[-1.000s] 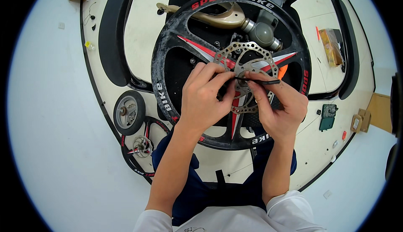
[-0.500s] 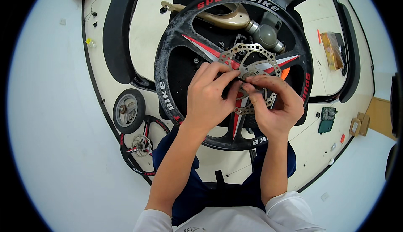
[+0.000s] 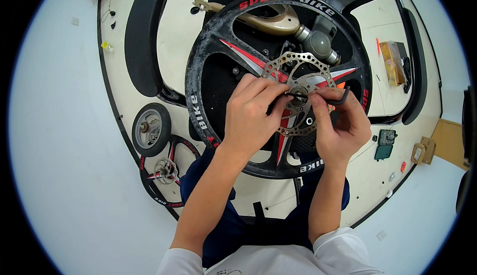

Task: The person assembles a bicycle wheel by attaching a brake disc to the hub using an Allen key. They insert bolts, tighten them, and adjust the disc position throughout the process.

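Observation:
A black bike wheel [image 3: 202, 58] with red and white spokes lies flat before me, a silver brake disc [image 3: 322, 65] at its hub. Over the hub, an L-shaped black hex key [image 3: 344, 96] runs between my two hands. My right hand [image 3: 344, 126] is closed on it near the bend, its short arm sticking up past the fingers. My left hand [image 3: 252, 113] pinches at the other end of the key. Whether a bolt sits at that tip is hidden by the fingers.
Under the wheel is a black chair seat, with armrests at left [image 3: 141, 41] and right [image 3: 415, 63]. A gold fork-shaped part [image 3: 278, 24] with a grey round housing [image 3: 318, 42] lies partly beneath the wheel. Floor items include a small tyred wheel [image 3: 163, 126], a green case [image 3: 384, 150] and cardboard boxes [image 3: 423, 149].
My right hand has moved slightly right and turned, bringing the bent key into plain sight. My hands are a little farther apart, uncovering the hub.

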{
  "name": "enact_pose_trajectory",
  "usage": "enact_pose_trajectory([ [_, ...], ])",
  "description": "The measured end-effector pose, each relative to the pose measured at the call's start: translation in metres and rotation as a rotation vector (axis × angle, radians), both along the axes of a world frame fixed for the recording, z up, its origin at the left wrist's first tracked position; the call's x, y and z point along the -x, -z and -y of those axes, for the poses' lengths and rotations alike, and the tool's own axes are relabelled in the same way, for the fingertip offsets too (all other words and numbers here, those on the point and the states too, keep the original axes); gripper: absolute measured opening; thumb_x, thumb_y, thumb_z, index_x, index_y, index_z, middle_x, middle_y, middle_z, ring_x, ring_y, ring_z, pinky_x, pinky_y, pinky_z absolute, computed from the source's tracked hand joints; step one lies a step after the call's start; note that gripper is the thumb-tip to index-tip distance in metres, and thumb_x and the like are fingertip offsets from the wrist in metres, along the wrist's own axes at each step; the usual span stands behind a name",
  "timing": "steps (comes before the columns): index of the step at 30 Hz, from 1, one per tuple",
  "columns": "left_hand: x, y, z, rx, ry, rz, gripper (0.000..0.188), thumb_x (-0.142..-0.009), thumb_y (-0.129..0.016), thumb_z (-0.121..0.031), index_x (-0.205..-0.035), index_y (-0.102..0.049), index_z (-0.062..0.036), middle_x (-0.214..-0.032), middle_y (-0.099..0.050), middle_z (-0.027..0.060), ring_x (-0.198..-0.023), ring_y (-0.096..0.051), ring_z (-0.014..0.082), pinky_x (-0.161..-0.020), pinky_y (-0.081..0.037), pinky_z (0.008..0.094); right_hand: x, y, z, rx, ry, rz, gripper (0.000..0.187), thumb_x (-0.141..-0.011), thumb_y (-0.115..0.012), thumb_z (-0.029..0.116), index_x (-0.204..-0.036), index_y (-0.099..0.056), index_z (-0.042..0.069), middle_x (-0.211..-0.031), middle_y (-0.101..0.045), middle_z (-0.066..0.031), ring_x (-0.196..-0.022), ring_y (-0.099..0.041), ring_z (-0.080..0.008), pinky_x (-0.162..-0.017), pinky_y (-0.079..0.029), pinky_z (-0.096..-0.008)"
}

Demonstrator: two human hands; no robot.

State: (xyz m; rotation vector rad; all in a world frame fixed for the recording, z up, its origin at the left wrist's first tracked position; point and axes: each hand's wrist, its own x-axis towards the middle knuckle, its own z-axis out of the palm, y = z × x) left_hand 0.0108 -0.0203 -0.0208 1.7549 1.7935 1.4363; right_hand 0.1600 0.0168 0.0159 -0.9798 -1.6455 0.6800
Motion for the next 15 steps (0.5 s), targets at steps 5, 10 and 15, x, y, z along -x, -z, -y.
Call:
enact_pose_trajectory([
  [5,-0.0001,-0.0040,0.0001,0.065,0.006,0.113,0.027,-0.073,-0.081,0.000,-0.099,-0.073,-0.0034,-0.090,-0.073,0.0075,-0.084,-0.064,0.0264,-0.074,-0.054,0.0349,-0.0066,-0.0005,-0.0011,0.077,0.037,-0.022,0.016,-0.078,-0.081,-0.006,-0.091,-0.074,-0.003,-0.085,-0.073,-0.0078,-0.075,-0.068,-0.0145,-0.070,-0.052,-0.0241],
  [10,-0.0001,-0.0051,0.0002,0.103,0.014,0.147,0.030,-0.072,-0.080,0.002,-0.101,-0.072,-0.0040,-0.093,-0.074,0.0085,-0.086,-0.066,0.0268,-0.076,-0.054,0.0350,-0.0053,0.0009,-0.0016,0.078,0.023,-0.035,0.015,-0.078,-0.081,-0.005,-0.091,-0.073,-0.003,-0.084,-0.073,-0.0075,-0.074,-0.067,-0.0140,-0.070,-0.051,-0.0238],
  [15,-0.0009,-0.0096,0.0009,0.108,0.014,0.145,0.029,-0.073,-0.077,0.003,-0.100,-0.071,-0.0043,-0.093,-0.073,0.0085,-0.085,-0.066,0.0263,-0.074,-0.054,0.0351,-0.0019,0.0016,-0.0015,0.076,-0.006,-0.033,0.014,-0.078,-0.081,-0.005,-0.090,-0.073,-0.003,-0.083,-0.073,-0.0074,-0.073,-0.067,-0.0141,-0.068,-0.050,-0.0236],
])
